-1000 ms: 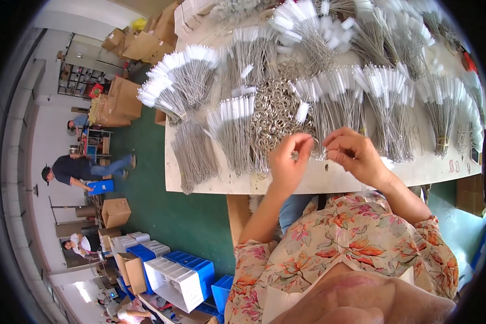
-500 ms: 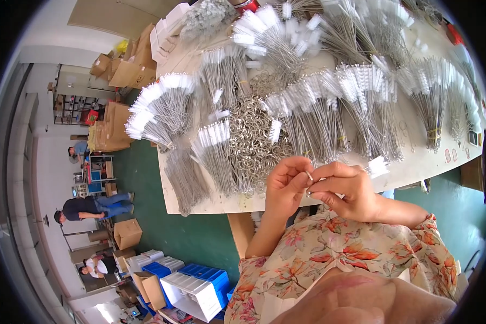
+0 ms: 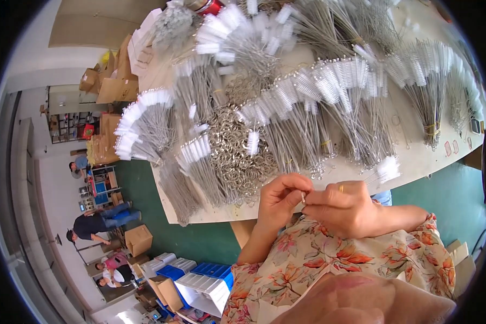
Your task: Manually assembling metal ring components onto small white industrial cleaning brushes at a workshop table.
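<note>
Over the near table edge, my two hands meet at the fingertips. My left hand pinches a small metal ring between thumb and forefinger. From the other side my right hand closes on the same ring, its fingers curled and partly hidden. White-bristled wire brushes stick out beyond my right hand, their wires running toward it; whether it grips them I cannot tell. Just beyond my left hand lies a heap of split metal rings, with one brush head on top.
Bundles of wire brushes cover much of the pale table. More bundles lie at left and far right. Blue and white crates stand on the green floor. Several people are in the background at left.
The view has shifted, so the table sits further left. My right hand has turned and its fingers are curled more tightly. Both hands stay together at the ring.
</note>
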Tool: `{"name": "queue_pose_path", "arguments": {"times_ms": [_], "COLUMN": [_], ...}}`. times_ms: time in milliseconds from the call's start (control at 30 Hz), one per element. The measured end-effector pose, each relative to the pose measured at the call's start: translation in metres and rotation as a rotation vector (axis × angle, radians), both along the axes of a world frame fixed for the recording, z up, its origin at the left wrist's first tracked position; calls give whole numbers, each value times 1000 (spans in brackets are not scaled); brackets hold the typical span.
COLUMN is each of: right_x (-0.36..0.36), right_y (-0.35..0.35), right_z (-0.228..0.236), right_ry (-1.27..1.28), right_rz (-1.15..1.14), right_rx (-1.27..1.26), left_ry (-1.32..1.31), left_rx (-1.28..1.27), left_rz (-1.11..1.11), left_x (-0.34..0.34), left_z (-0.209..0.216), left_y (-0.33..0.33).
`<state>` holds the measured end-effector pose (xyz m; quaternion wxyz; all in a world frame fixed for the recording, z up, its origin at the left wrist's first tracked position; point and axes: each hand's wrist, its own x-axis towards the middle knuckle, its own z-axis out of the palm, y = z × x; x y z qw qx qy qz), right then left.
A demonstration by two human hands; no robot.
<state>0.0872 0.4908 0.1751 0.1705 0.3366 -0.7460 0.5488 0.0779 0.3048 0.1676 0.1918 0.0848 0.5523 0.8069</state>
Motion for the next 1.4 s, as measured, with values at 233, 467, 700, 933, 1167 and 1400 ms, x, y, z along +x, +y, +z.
{"name": "queue_pose_path", "arguments": {"times_ms": [233,467,700,933,1167,1400], "right_x": [-2,-3,-10,-14,-9,-36], "right_y": [20,19,-10,-43,-80,-72], "right_z": [-5,-10,-9,21,18,9], "right_ry": [230,353,339,-781,-1006,-847], "right_rz": [-33,-56,8,324,436,486], "right_rx": [106,246,320,-361,-382,-120], "left_ry": [-254,-192,288,824,708,572], "left_rx": [224,-64,-367,-509,-538,-489], "left_rz": [-205,-227,14,360,452,317], "left_x": [-11,-13,0,29,42,33], "left_z": [-9,8,31,21,24,19], "left_y": [14,-6,-20,-47,-66,-77]}}
